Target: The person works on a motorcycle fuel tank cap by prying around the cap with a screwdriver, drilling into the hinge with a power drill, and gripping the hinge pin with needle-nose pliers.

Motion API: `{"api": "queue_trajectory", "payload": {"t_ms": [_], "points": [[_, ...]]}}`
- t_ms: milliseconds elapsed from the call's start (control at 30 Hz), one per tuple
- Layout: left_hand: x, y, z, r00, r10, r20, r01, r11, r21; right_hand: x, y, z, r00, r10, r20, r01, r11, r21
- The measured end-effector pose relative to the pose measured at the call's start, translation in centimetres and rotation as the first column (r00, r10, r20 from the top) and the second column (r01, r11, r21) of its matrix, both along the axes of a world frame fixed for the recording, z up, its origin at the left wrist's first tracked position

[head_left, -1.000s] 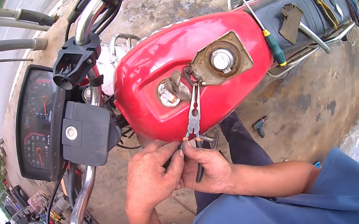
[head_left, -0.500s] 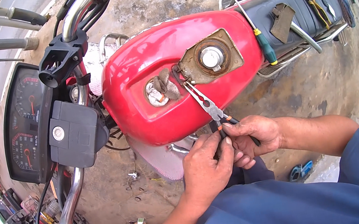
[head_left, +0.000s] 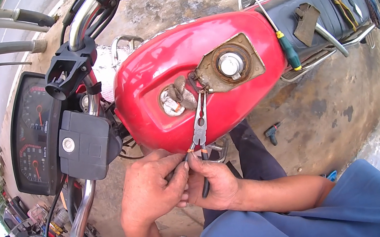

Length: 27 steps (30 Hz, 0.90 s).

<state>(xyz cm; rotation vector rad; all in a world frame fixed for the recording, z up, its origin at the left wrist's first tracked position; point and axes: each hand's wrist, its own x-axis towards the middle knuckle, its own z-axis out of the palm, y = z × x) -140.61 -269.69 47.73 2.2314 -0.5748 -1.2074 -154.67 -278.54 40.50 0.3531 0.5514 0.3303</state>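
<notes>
Our hands meet at the handles of a pair of pliers [head_left: 200, 128] below the red fuel tank [head_left: 188, 52] of a motorcycle. Our right hand [head_left: 214, 183] is wrapped around the dark handles, and our left hand [head_left: 154, 188] pinches them from the other side, so both hands grip the tool together. The pliers now stand nearly upright, their tip up at the hinge edge of the open filler cap [head_left: 230, 64], just beside the filler opening [head_left: 174, 100]. Half a second ago they slanted from the cap down to the right, with our hands lower right of the tank; our hands have since come back to the left, directly under the opening. A green-handled screwdriver [head_left: 289, 53] lies against the black seat [head_left: 334, 12] as before. The instrument cluster [head_left: 32, 133] sits at left.
</notes>
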Motion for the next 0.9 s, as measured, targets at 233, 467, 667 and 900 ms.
{"api": "queue_trajectory", "payload": {"t_ms": [233,467,667,900], "points": [[-5.8,-1.4,-2.6,0.983,0.155,0.102,-0.125,0.959,-0.253,-2.5,-5.6,0.5,0.936,0.340,-0.096,-0.350,0.928,-0.129],[-10.8,-6.5,-3.0,0.924,0.381,-0.007,-0.367,0.886,-0.284,-2.0,-16.7,-1.4,0.643,0.761,0.083,-0.760,0.648,-0.050],[-5.1,-1.0,-1.2,0.981,0.145,0.127,-0.131,0.985,-0.114,-2.4,-5.4,-0.3,0.976,0.216,-0.012,-0.216,0.976,-0.029],[-1.5,-0.2,-0.1,0.977,-0.073,0.202,0.081,0.996,-0.032,-0.4,-0.9,0.0,0.996,0.068,-0.053,-0.073,0.992,-0.108]]}}
